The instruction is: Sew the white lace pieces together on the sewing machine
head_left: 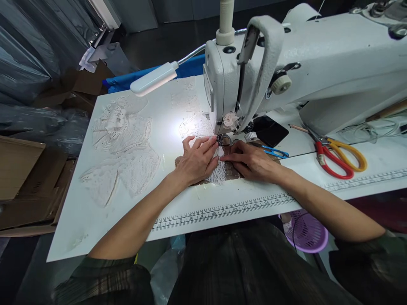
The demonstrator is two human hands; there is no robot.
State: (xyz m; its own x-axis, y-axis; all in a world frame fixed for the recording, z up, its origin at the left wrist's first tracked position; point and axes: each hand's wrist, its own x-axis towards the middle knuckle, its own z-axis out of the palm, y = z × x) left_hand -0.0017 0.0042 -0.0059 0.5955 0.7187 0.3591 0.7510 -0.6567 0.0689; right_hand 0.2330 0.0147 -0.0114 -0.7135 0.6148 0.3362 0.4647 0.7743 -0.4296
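White lace fabric (218,173) lies under the needle area of a white sewing machine (219,80), on the brown plate set in the table. My left hand (197,160) rests flat on the lace, fingers spread, its fingertips beside the presser foot (222,140). To the right of the foot, my right hand (251,161) has its fingers bent together, with the index fingertip touching the lace edge. Whatever lies between its thumb and fingers is too small to make out. More lace (197,126) spreads behind the foot, lit by a lamp (154,79).
Lace pieces (122,144) lie on the left of the white table (73,203). Right of my hands are a blue thread snipper (275,152), a black phone (270,130) and scissors (337,159). A purple basket (310,233) sits below the table edge.
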